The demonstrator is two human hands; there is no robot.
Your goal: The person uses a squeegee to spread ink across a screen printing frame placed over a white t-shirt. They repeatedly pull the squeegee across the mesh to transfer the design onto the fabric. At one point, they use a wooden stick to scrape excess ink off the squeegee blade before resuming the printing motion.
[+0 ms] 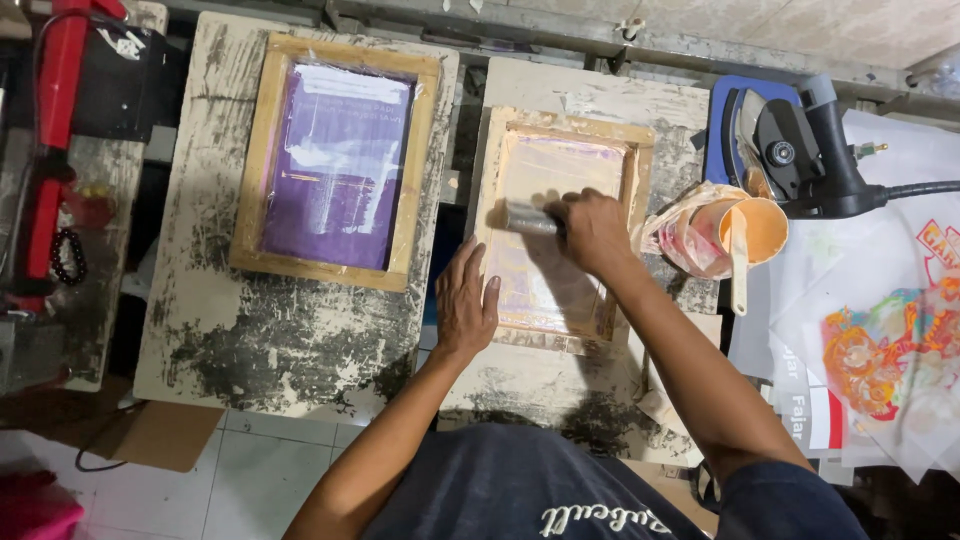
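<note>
Under R hand (594,232), squeegee (530,218) is gripped, blade hidden on screen (560,232). L hand (464,303) lies flat, open, on frame's left edge. Ink cup (755,232) just right of R hand; screen's design too faint to read.

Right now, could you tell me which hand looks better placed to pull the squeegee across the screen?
Probably the right hand: it already grips the squeegee inside the wooden screen frame. The left hand lies flat on the frame's near-left edge, seemingly steadying it.
</note>
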